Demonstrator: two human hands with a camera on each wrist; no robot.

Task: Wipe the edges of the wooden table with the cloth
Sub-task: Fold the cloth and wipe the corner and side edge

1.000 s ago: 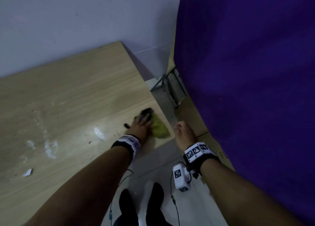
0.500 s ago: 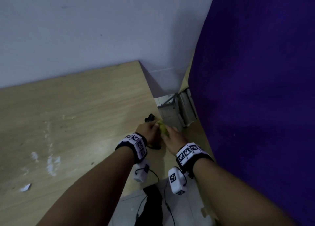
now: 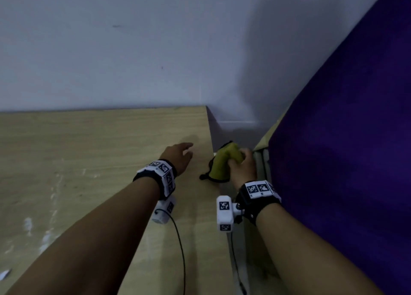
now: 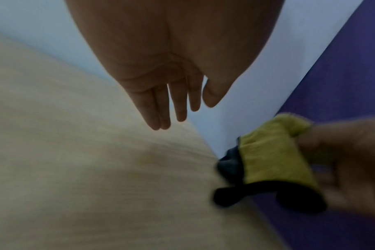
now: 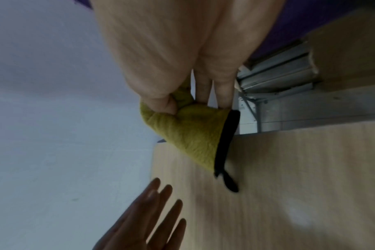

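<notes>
Right hand (image 3: 243,169) grips the bunched yellow-green cloth with black trim (image 3: 224,164) at the right edge of the pale wooden bench (image 3: 89,152), toward its far corner. Left hand (image 3: 178,155) hovers over the benchtop, fingers extended, holding nothing. The cloth appears soft and light; hold it by its bunched middle.

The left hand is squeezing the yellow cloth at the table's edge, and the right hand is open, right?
Swapped. The right hand is squeezing the yellow cloth at the table edge; the left hand is open. The head view shows it.
</notes>
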